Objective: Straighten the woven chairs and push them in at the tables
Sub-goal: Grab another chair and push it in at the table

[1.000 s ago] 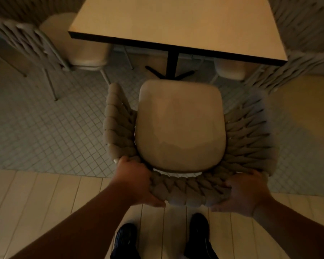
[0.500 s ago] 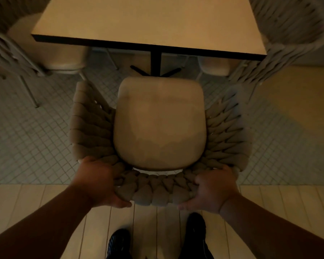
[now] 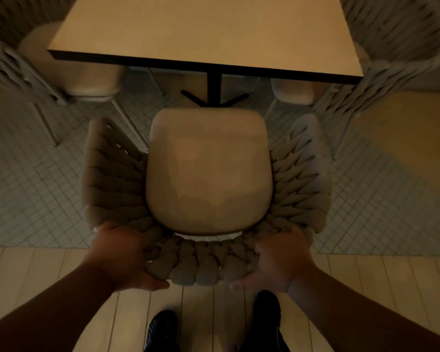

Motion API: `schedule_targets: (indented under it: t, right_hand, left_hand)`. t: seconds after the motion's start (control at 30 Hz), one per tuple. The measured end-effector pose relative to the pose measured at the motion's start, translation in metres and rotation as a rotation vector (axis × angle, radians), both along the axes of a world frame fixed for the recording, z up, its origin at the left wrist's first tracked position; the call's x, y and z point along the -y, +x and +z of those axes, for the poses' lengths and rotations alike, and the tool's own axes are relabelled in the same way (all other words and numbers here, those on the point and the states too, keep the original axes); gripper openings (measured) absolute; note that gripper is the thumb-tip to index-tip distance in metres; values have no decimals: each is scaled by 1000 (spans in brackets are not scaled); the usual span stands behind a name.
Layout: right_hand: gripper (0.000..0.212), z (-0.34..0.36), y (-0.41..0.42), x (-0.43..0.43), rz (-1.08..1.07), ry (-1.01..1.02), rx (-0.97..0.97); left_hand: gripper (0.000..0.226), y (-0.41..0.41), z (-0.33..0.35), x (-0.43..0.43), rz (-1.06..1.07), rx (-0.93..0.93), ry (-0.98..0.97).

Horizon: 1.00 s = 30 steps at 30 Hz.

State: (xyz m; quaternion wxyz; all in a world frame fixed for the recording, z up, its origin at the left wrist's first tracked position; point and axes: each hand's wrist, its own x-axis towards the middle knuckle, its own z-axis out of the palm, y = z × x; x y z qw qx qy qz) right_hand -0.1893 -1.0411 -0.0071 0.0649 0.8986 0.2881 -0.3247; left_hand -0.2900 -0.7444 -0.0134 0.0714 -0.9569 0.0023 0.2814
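Dim tiled floor [image 3: 31, 199] surrounds the woven chair [image 3: 208, 179], facing the desk [image 3: 208, 31] (seat just short of its edge); both hands, left [image 3: 122, 257] and right [image 3: 280, 260], grip its braided backrest, two more chairs [image 3: 81, 69] flanking

woven chairs: 3 [image 3: 206, 174] [image 3: 23, 69] [image 3: 391, 47] | table: 1 [image 3: 203, 31] | hands: 2 [image 3: 122, 255] [image 3: 280, 260] | shoes: 2 [image 3: 160, 329] [image 3: 267, 316]
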Motion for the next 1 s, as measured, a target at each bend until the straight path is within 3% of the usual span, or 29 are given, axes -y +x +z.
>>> schedule_targets:
  t: [0.1,0.3,0.37,0.43,0.47,0.53,0.57,0.63,0.7,1.0]
  right_hand:
    - [97,0,8,-12,-35,-17,-11]
    - [93,-11,7,-16,-44,20,35]
    - [93,-19,6,-10,-184,244,97]
    - [67,-28,10,1,-436,538,356]
    - [69,-34,19,11,-617,540,469]
    - [95,-41,39,29,-977,448,342]
    - [100,-47,47,36,-1086,469,230]
    - [95,-58,55,44,-1173,593,169]
    - [97,-60,54,43,-1233,634,148]
    - [97,-56,43,41,-1219,712,177]
  left_hand:
    - [98,17,6,-10,-1,-83,64]
    - [103,16,0,-29,-16,-51,65]
    - [110,6,-9,-33,36,57,-60]
    - [111,-4,-15,-32,386,386,-327]
    - [111,-6,-21,-32,695,556,-483]
    - [114,0,-31,-36,1255,690,-737]
    - [113,2,-36,-38,1377,717,-835]
    - [103,6,-44,-41,1360,803,-926]
    - [96,8,-48,-42,1363,829,-898]
    - [99,3,-50,-36,1419,805,-911]
